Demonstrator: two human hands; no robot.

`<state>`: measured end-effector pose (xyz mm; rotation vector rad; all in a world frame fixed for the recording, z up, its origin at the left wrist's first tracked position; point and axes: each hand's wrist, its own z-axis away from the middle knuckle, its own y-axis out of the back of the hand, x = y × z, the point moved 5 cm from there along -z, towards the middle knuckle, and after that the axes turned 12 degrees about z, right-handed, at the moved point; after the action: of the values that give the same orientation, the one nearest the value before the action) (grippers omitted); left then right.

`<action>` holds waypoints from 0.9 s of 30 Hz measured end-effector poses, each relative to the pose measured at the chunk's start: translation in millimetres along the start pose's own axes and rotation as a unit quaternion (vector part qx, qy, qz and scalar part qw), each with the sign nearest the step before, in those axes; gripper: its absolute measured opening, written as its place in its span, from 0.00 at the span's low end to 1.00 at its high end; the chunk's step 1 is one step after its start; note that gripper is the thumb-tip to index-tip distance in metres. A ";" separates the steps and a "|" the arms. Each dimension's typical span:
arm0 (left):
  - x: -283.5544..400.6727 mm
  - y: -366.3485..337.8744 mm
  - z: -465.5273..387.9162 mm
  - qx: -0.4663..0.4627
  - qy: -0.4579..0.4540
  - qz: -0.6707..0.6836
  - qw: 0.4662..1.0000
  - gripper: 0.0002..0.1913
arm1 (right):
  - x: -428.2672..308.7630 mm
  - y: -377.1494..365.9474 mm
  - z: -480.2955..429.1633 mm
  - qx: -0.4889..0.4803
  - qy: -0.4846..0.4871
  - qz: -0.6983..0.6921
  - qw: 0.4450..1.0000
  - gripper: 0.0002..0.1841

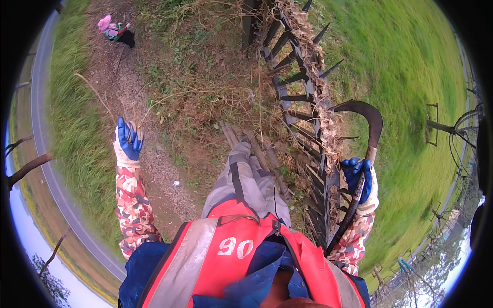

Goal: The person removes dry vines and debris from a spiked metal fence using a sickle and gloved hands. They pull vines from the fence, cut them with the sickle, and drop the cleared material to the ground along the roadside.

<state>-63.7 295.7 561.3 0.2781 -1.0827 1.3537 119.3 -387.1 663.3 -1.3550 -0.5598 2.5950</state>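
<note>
My left hand [128, 141], in a white glove with a blue coated palm, is raised over the dirt path with its fingers curled around dry vine stems [95, 92]. Some stems stretch from it toward the tangle by the fence. In a matching glove, my right hand [359, 181] grips the long handle of a sickle [374, 127] on the fence's right side. Its dark curved blade hooks back toward the dark spiked fence [298, 77]. Brown dried vines [327, 133] cover the top of this fence.
Thin poles or logs [265, 152] lie by my feet. Loose dry vines and weeds [200, 77] spread left of the fence. A person in a pink hat [115, 32] is on the dirt path [154, 161]. Tall grass [75, 127] borders a paved road [48, 154].
</note>
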 end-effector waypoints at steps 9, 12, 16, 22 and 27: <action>8.6 268.1 -14.6 0.351 0.066 -0.573 0.737 0.47 | -1.8 -3.1 0.6 0.008 -0.002 0.016 1.000 0.16; -70.4 125.5 -10.3 0.040 0.024 -0.699 0.713 0.28 | -1.8 -4.4 -0.1 0.001 0.005 0.029 1.000 0.16; -112.4 -145.9 17.4 -0.244 -0.265 -0.457 0.813 0.21 | -2.0 -3.0 -0.1 0.009 0.002 0.031 0.999 0.17; -153.6 -389.8 11.4 -0.339 -0.543 -0.532 0.554 0.33 | -2.1 -1.6 2.8 0.016 -0.001 0.049 0.999 0.16; -221.1 -421.4 -47.3 -0.320 -0.487 -0.604 0.543 0.47 | -2.4 -1.2 4.1 0.042 -0.006 0.045 0.998 0.18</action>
<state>360.3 75.5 542.2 1.0518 -1.6478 -0.6623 117.3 -387.8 667.7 -1.3693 -0.3951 2.6663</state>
